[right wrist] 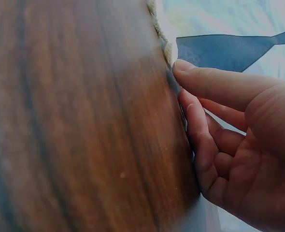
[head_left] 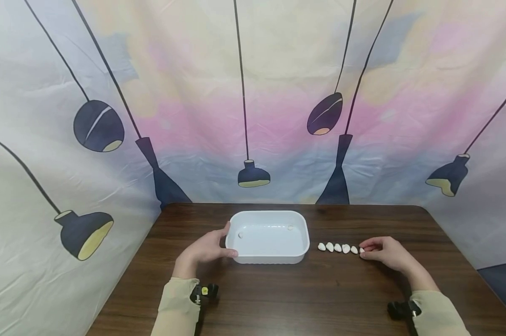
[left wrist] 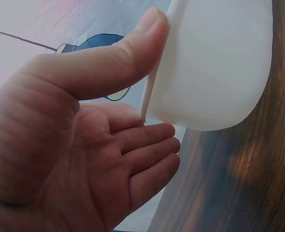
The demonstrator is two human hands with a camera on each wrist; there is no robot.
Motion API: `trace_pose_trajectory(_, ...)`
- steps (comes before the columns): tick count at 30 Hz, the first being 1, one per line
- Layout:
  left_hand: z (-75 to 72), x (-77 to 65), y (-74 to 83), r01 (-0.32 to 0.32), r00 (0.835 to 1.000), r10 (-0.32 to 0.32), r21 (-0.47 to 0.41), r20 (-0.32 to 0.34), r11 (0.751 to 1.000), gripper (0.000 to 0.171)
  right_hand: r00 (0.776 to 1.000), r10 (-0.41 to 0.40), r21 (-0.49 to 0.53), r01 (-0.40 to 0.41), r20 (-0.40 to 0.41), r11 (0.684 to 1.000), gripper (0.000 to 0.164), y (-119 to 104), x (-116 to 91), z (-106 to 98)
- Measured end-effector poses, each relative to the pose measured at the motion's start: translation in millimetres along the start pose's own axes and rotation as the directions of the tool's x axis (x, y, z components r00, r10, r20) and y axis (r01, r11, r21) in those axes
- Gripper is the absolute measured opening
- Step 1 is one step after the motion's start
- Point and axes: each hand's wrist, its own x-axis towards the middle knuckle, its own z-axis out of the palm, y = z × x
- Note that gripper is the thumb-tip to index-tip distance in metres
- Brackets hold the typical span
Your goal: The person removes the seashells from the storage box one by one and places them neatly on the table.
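Observation:
A white rectangular tray [head_left: 266,259] sits on the table. My left hand [head_left: 208,245] holds its left end, thumb at the near corner and fingers toward the far corner. The left wrist view shows the thumb and index finger at the tray's rim [left wrist: 156,72], the other fingers extended below. Right of the tray, several small white shells [head_left: 338,248] lie in a row. My right hand [head_left: 385,252] pinches the rightmost shell [head_left: 361,250] between thumb and fingers, largely covering it. Two small pale pieces lie inside the tray, one at left [head_left: 241,235], another at right [head_left: 290,227].
The dark wooden table [head_left: 278,303] reaches back to a hanging cloth [head_left: 202,116] printed with lamps. Each wrist carries a black camera mount, such as the left one [head_left: 203,292].

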Motion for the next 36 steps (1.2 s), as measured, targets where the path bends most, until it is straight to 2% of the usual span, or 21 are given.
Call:
trace_pose_trajectory(14, -1.0, 1.9, 0.1, 0.005, 1.0, -0.005, 0.011, 0.002, 1.0, 0.11, 0.999, 0.021, -0.035, -0.022, -0.029, 0.999, 0.036, -0.5, 3.6, 1.1)
trace_pose_trajectory(36, 0.1, 1.7, -1.9, 0.01, 1.0, -0.01, 0.009, 0.004, 1.0, 0.11, 1.0, 0.012, -0.007, -0.012, -0.005, 1.0, 0.041, 1.8, 2.7, 1.3)
